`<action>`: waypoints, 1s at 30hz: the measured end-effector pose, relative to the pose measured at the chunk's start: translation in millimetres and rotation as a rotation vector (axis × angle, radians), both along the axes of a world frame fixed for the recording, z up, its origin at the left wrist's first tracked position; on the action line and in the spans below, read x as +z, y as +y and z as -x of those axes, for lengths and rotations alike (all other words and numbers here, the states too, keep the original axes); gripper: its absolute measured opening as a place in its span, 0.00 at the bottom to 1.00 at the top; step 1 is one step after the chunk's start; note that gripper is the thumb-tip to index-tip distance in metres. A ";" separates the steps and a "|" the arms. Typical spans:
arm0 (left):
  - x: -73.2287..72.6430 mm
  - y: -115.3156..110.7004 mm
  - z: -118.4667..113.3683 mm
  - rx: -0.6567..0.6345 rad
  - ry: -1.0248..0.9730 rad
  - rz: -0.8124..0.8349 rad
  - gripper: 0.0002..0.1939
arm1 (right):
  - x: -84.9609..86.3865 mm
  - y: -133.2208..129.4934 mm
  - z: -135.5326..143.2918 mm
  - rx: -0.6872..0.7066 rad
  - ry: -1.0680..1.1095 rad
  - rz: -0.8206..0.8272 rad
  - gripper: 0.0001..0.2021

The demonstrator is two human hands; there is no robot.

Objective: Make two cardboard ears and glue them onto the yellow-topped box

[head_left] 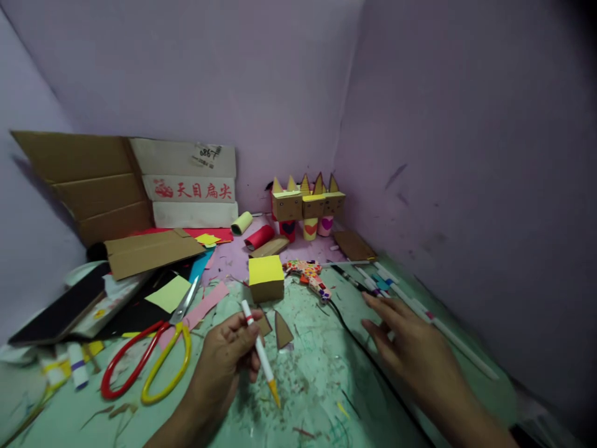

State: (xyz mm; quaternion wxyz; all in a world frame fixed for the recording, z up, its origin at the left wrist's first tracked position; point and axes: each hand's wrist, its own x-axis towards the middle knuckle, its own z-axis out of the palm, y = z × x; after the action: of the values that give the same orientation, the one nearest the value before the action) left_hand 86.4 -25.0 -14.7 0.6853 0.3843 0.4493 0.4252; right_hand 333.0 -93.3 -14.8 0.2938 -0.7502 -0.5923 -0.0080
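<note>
My left hand [231, 351] is closed around a white marker pen [262, 354], its orange-yellow end slanting down to the right and a red band near its top. My right hand [408, 339] hovers over the table's right side, thumb and fingers apart, close to a black pen [347, 278] and several white markers [396, 289]. Just beyond my left hand sits a small cardboard box [267, 291] with a yellow top. Beside the marker lies a pointed cardboard piece [282, 330]; another is partly hidden by my left hand.
Red-and-yellow scissors [170, 326] lie open on the left near paper scraps and cardboard [153, 252]. A floral-patterned glue gun [310, 277] trails a black cable [361, 348] toward the front. Several cat-eared cardboard figures [310, 205] stand at the back. Paper tubes [260, 237] lie nearby.
</note>
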 end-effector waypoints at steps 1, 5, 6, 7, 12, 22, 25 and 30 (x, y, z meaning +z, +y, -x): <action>-1.1 0.2 0.0 -0.006 -0.003 -0.002 0.23 | 3.2 3.3 10.9 0.084 0.097 -0.022 0.16; -6.9 -2.2 -0.3 -0.057 0.042 -0.038 0.19 | 9.8 15.9 66.7 0.374 0.617 0.210 0.07; -8.0 -3.7 -0.5 -0.084 0.072 -0.057 0.18 | 8.3 18.7 80.3 0.445 0.736 0.332 0.05; -8.7 -5.3 -0.6 -0.112 0.106 -0.081 0.18 | 5.8 21.3 92.2 0.479 0.828 0.418 0.06; -2.0 -5.0 5.9 -0.188 0.278 -0.219 0.19 | -5.1 33.1 107.8 0.530 1.138 0.455 0.09; -8.7 10.5 7.2 -0.061 1.284 -0.480 0.14 | -10.4 67.6 64.4 0.168 1.313 -0.243 0.14; -18.0 8.5 -5.6 -0.055 1.437 -0.551 0.15 | -15.6 66.0 71.9 0.228 1.325 -0.168 0.14; -19.5 11.9 -8.7 -0.021 1.399 -0.485 0.14 | -17.9 61.9 76.8 0.286 1.225 -0.048 0.14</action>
State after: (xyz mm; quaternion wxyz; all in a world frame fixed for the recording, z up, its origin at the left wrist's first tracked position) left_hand 95.1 -13.1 -34.2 0.1386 0.7103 0.6709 0.1617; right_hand 256.3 -31.4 -32.7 0.5948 -0.5251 -0.4107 0.4493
